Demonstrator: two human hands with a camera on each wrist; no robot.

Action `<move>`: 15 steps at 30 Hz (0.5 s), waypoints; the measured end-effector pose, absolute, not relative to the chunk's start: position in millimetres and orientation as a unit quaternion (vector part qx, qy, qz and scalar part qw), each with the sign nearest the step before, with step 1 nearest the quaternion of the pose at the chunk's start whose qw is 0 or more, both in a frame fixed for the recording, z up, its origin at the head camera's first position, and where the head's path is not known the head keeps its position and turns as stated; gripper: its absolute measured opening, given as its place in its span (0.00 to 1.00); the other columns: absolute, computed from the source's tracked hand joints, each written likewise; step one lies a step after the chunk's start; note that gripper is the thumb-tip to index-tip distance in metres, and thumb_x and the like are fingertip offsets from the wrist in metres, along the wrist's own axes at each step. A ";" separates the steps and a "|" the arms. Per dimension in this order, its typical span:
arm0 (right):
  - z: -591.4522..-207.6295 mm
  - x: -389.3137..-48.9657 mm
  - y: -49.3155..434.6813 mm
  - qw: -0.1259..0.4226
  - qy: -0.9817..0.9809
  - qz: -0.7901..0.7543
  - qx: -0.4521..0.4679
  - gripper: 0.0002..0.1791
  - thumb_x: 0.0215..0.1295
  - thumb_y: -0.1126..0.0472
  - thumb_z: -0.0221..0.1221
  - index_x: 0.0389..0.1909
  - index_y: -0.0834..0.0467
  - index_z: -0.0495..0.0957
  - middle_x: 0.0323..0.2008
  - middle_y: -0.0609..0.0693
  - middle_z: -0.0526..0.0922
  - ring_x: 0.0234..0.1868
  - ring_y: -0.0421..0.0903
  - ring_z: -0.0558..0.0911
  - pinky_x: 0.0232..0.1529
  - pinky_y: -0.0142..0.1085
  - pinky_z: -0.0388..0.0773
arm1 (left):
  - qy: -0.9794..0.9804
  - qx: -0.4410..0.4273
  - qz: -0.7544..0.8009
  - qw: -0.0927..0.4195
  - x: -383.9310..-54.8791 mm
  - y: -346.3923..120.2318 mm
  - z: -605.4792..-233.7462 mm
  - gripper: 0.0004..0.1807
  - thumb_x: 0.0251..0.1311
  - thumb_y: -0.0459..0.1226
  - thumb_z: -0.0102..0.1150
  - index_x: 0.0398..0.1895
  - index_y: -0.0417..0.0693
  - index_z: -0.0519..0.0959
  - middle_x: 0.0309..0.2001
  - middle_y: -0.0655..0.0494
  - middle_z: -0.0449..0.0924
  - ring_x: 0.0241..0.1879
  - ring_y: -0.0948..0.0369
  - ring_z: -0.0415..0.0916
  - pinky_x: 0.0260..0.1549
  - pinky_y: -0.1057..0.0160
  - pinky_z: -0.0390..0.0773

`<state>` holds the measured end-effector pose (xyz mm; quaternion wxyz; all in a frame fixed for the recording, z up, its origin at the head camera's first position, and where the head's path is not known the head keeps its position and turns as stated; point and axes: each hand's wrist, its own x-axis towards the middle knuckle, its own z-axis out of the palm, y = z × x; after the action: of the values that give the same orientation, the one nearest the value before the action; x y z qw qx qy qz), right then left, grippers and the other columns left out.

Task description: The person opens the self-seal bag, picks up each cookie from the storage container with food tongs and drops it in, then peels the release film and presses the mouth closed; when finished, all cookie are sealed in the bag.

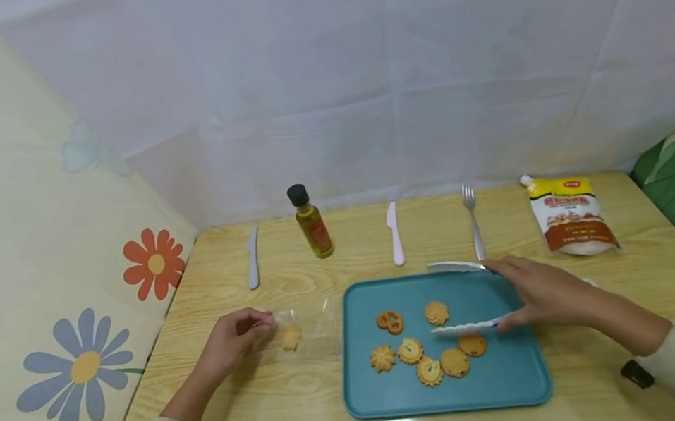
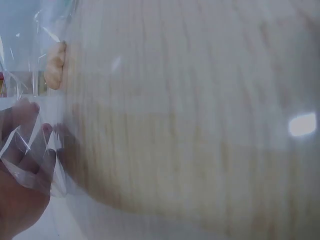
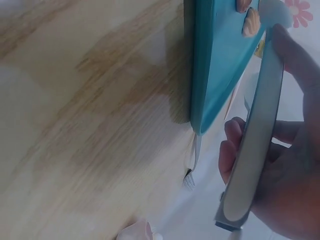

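Note:
My left hand (image 1: 240,337) pinches the edge of a clear plastic bag (image 1: 318,330), which has one cookie (image 1: 291,338) inside. In the left wrist view, the bag's film (image 2: 30,170) overlaps the fingers. My right hand (image 1: 543,290) grips a pair of tongs (image 3: 252,135), their two white-tipped arms spread apart over the right part of a teal tray (image 1: 376,404). Between those arms in the head view lies a swirl cookie (image 1: 436,313). Elsewhere on the tray are a pretzel (image 1: 389,322), a flower-shaped cookie (image 1: 382,357) and several round cookies (image 1: 455,362).
Behind the tray lie a grey knife (image 1: 252,257), a pink knife (image 1: 395,235) and a fork (image 1: 473,221). An oil bottle (image 1: 313,224) stands between the knives. At the back right lies a spouted pouch (image 1: 571,215). White cloth (image 1: 359,79) hangs along the table's far edge.

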<state>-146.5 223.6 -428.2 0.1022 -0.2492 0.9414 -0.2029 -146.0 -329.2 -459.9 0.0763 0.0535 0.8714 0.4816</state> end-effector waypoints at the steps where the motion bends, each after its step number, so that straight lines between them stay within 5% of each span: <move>1: -428.1 -146.8 223.4 0.100 0.942 -0.197 -0.252 0.61 0.50 0.33 0.75 0.76 0.64 0.63 0.66 0.67 0.73 0.62 0.66 0.77 0.56 0.61 0.79 | 0.871 0.054 0.482 0.077 -145.5 -329.1 -460.1 0.09 0.69 0.31 0.63 0.47 0.35 0.85 0.54 0.38 0.84 0.48 0.72 0.80 0.43 0.73 0.79; 15: -422.1 -151.0 217.5 0.092 0.947 -0.135 -0.275 0.46 0.56 0.38 0.74 0.70 0.60 0.74 0.60 0.61 0.80 0.54 0.58 0.83 0.47 0.52 0.84 | 0.840 0.050 0.527 0.118 -141.4 -334.8 -462.9 0.15 0.69 0.35 0.65 0.53 0.33 0.83 0.63 0.35 0.78 0.55 0.75 0.76 0.52 0.76 0.74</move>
<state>-151.0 217.5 -422.1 0.0919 -0.2751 0.9475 -0.1348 -141.4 -334.8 -462.9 0.1185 0.0498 0.8403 0.5267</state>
